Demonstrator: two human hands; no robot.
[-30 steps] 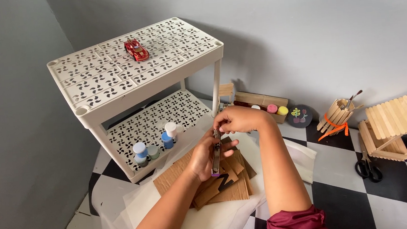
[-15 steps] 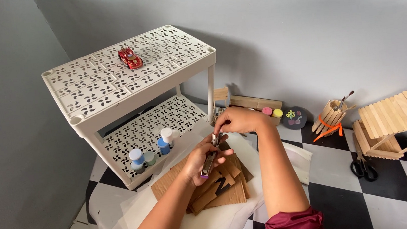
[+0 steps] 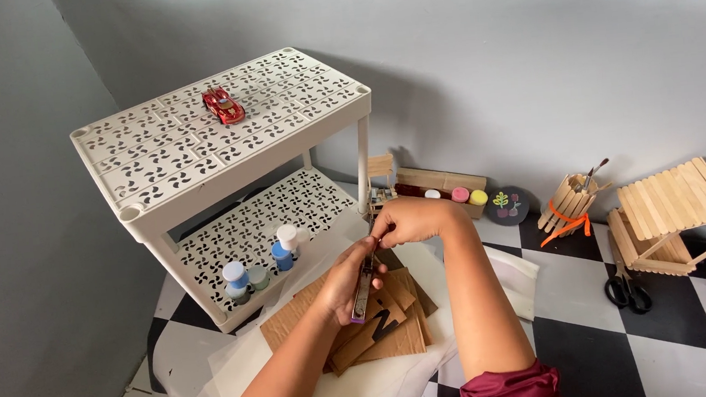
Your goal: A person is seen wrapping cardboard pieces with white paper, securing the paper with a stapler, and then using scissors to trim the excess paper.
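Maroon short sleeves; forearms bare; no gloves.

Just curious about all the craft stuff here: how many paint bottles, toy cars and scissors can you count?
Paint bottles on the lower shelf: 4
Red toy car: 1
Black scissors: 1
Total: 6

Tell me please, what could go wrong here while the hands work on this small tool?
The left hand holds a slim cutter-like tool while the right hand pinches its top; if that is a blade, a finger could be cut. If the tool slips, it may drop onto the cardboard pieces below. A sudden elbow move could also knock the paint bottles nearby.
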